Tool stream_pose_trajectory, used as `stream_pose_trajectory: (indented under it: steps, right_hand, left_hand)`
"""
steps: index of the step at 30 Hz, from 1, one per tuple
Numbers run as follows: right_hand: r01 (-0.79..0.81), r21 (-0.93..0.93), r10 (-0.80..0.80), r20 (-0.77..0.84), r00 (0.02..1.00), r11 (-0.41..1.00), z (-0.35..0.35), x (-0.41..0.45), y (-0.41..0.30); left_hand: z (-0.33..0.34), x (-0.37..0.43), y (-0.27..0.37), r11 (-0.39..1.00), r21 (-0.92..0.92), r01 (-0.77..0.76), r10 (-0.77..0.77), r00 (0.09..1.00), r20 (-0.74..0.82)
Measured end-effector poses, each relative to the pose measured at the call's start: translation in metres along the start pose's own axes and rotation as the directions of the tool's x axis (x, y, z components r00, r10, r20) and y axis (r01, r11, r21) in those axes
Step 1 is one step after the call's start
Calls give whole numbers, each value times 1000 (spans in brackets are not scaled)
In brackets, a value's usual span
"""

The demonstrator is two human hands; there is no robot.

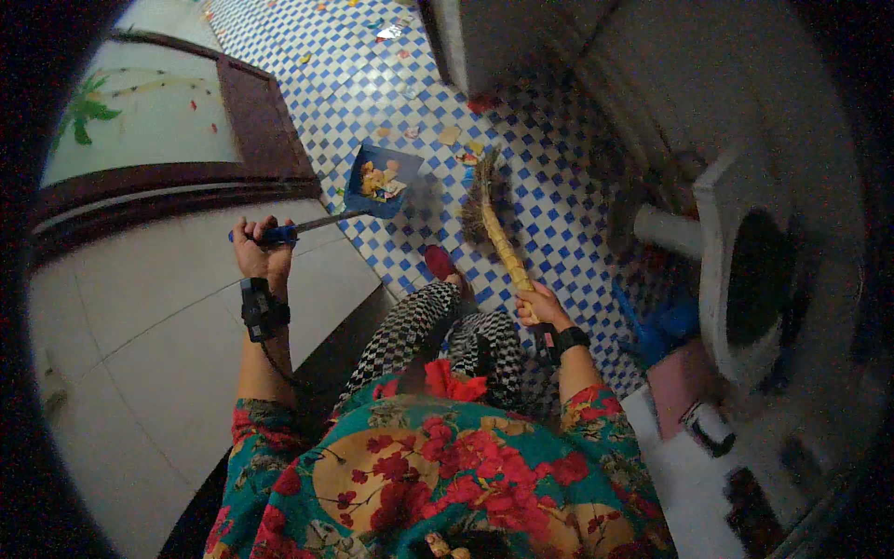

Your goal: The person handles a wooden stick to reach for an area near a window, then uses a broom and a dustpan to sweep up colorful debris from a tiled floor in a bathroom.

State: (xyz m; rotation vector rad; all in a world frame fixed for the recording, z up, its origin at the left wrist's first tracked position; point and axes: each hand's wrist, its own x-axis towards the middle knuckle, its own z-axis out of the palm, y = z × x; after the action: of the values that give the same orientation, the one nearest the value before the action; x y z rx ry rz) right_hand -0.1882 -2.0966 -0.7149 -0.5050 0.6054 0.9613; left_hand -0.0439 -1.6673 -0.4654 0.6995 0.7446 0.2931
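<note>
My left hand (264, 248) is closed around the blue grip of a long-handled dustpan (413, 162). Its blue pan rests on the blue-and-white checked floor and holds crumpled scraps and wrappers. In my right hand (543, 306) is a straw broom (501, 241), gripped by its yellow wrapped handle. The dark bristles touch the floor to the right of the pan. Beside the bristle tips lie a yellow scrap (476, 147) and a red wrapper (466, 159). A tan piece (450, 135) lies just beyond, between pan and broom.
More litter, including a shiny wrapper (391, 32), is scattered farther along the floor. At left stands a dark-framed panel (258, 105) above a pale tiled ledge (174, 300). A white rounded fixture (712, 279) and a blue object (667, 325) are at right. My red shoe (439, 262) is below the pan.
</note>
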Motion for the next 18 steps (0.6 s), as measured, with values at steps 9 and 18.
stream_pose_trajectory:
  steps: [9,18]
  right_hand:
    - [-63,-568,-295,-517,804,821,105,-29,-58]
    - [-160,-652,-311,-545,779,741,206,141,-168]
  left_hand:
    - [-42,16,67,995,-58,-84,69,970,-232]
    - [-96,35,104,964,-244,-109,-3,909,-418]
